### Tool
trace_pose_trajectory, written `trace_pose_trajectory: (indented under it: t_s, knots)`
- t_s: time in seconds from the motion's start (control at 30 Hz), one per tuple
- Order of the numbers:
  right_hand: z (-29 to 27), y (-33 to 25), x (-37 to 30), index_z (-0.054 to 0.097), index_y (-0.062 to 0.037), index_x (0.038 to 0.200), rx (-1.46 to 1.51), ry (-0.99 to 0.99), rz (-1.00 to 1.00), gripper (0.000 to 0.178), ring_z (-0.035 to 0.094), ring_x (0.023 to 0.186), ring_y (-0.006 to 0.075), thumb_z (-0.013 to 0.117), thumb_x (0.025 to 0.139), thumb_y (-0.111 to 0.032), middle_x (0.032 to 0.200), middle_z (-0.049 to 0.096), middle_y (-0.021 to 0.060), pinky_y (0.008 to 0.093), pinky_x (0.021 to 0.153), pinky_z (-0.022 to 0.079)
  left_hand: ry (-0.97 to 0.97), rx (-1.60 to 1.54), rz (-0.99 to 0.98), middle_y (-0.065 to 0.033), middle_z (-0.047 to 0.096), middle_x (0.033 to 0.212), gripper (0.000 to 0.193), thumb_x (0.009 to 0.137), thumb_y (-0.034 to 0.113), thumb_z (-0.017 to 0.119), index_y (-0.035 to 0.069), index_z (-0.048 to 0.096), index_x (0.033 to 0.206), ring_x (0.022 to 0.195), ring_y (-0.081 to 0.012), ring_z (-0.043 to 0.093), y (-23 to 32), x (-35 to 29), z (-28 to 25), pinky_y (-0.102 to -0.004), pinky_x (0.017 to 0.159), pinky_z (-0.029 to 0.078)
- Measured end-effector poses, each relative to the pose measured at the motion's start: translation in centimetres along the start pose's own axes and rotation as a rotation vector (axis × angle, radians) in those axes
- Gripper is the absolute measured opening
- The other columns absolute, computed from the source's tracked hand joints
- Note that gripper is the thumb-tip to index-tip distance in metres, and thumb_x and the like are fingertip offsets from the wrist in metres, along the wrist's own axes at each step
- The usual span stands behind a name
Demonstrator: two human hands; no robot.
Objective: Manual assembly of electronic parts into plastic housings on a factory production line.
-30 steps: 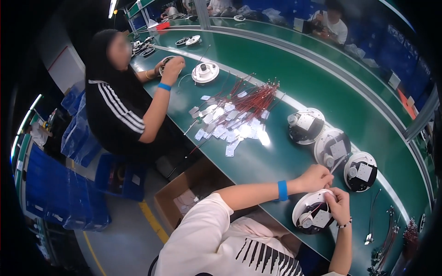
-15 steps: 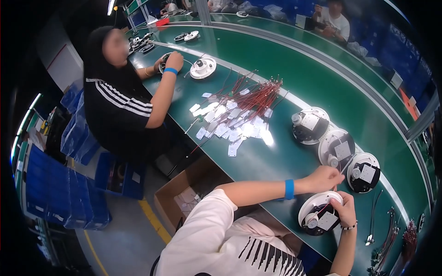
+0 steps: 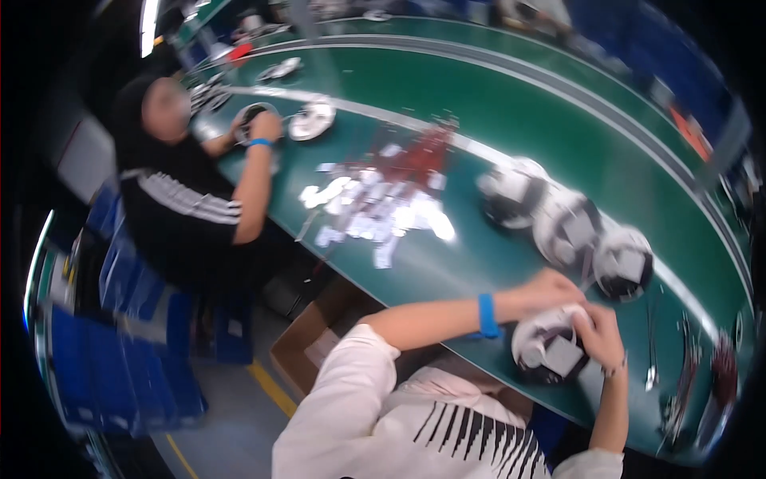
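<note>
Near the table's front edge is a round white housing [image 3: 523,339] with a black inner face, a pale square plate and a small round part. My right hand [image 3: 600,337] grips its right rim, thumb over the face. Just beyond the far rim, my left hand [image 3: 550,291] has its fingers pinched together. Motion blur hides what, if anything, sits between them. Behind my hands, three similar housings stand in a row: the left one [image 3: 511,211], the middle one [image 3: 546,231] and the right one [image 3: 638,247].
A heap of white plates [image 3: 383,211] with red wires [image 3: 423,152] covers the middle of the green table. Wire bundles [image 3: 722,371] lie at the right. A co-worker [image 3: 175,191] handles a dark round part at left. A cardboard box [image 3: 299,355] stands below the table edge.
The whole view has shifted and become blurred. My right hand still grips the housing, and my left hand stays pinched by its far rim. The co-worker's hands remain on the round part.
</note>
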State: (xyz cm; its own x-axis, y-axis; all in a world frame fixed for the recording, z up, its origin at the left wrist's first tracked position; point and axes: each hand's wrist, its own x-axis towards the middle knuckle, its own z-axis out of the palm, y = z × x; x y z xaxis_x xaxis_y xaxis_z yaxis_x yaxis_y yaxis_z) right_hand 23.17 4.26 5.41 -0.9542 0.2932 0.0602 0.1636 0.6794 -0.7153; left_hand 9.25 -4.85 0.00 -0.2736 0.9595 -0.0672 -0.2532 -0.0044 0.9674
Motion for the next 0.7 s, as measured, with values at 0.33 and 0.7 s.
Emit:
trace_pose_trajectory:
  t_s: [0.33, 0.7]
  knots:
    - [-11.5, 8.8, -7.9, 0.059, 0.0032, 0.084, -0.560, 0.254, 0.375, 0.031, 0.057, 0.079, 0.0283, 0.065, 0.066, -0.022, 0.082, 0.059, 0.0161, 0.0328, 0.071, 0.044, 0.053, 0.057, -0.017, -0.0078, 0.059, 0.080, 0.018, 0.079, 0.012, 0.051, -0.005, 0.057, 0.083, 0.070, -0.0114, 0.054, 1.7, -0.4, -0.1, -0.0214, 0.062, 0.044]
    - [-9.6, 15.2, -3.6, 0.056, -0.0017, 0.074, -0.936, 0.397, 0.400, 0.013, 0.055, 0.075, 0.0305, 0.058, 0.064, -0.009, 0.075, 0.057, 0.0146, 0.0381, 0.064, 0.046, 0.037, -0.071, -0.071, -0.0073, 0.058, 0.074, 0.018, 0.081, 0.012, 0.048, -0.003, 0.056, 0.080, 0.062, -0.0105, 0.055, 1.6, -1.0, 1.1, -0.0204, 0.055, 0.045]
